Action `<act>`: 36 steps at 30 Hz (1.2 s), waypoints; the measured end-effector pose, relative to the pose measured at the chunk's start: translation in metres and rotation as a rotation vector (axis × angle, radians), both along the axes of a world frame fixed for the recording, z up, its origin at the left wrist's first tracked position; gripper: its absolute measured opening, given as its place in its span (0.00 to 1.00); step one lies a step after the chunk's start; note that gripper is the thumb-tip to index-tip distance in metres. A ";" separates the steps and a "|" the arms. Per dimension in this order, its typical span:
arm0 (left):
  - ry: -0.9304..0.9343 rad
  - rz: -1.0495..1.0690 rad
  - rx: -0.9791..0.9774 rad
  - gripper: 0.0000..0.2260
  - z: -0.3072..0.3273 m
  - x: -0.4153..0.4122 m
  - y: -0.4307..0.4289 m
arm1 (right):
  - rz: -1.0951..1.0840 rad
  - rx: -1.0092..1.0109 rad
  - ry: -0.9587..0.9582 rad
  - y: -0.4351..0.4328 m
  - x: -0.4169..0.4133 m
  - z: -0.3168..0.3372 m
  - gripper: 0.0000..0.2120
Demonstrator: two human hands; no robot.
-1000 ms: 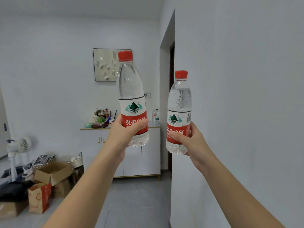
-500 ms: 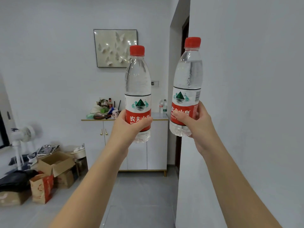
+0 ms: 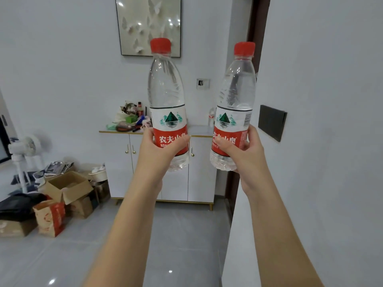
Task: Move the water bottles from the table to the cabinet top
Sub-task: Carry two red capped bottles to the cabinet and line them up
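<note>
Two water bottles, each carried in one hand in front of the cabinet. The left bottle (image 3: pixel 165 90) and the right bottle (image 3: pixel 236 92) are clear, ribbed plastic cylinders that taper to a narrow neck. Each has a red screw cap and a glossy label, white above with a green mountain emblem and red below with white characters. Both are held in the air, well short of the cabinet top (image 3: pixel 199 129). The left one is upright; the right one leans slightly to the right.

The left hand (image 3: pixel 159 152) grips its bottle low on the red band, with the thumb (image 3: pixel 180 141) wrapped across the front and the fingers curled round the far side, out of sight. The right hand (image 3: pixel 246 156) grips likewise, thumb laid across the label and fingers (image 3: pixel 252 133) closing on the right edge. Both bare forearms reach forward and upward from the lower frame, wrists roughly level.

Behind them stands a white cabinet (image 3: pixel 120 162) with flat doors, small brass knobs and a brass-coloured edge trim. Its top carries a heap of mixed clutter (image 3: pixel 130 121) at the left and a small bottle (image 3: pixel 211 119) near the right. A framed relief of pale butterflies (image 3: pixel 132 27) hangs on the matt white wall above. On the grey tiled floor (image 3: pixel 186 245) at the left are an open cardboard box (image 3: pixel 68 187), a paper bag (image 3: pixel 49 216) and a white pedestal fan (image 3: pixel 27 146). A dark rectangular panel (image 3: pixel 271 125) sits on the near wall at the right.
</note>
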State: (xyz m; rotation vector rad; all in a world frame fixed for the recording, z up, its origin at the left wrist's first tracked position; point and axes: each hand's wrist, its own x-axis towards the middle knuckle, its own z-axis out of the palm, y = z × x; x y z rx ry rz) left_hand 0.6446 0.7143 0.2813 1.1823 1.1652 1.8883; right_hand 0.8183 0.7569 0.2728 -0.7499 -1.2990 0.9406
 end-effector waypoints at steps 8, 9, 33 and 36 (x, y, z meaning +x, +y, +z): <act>0.038 -0.021 0.050 0.26 -0.015 -0.031 0.131 | -0.079 -0.013 0.020 0.126 -0.033 -0.015 0.31; 0.042 -0.021 0.052 0.25 -0.016 -0.037 0.149 | -0.090 -0.004 0.020 0.144 -0.037 -0.012 0.32; 0.036 0.021 0.032 0.23 -0.033 -0.096 0.522 | -0.117 0.020 0.085 0.501 -0.082 -0.026 0.29; 0.038 0.043 0.037 0.24 -0.031 -0.092 0.574 | -0.095 0.031 0.117 0.559 -0.083 -0.020 0.28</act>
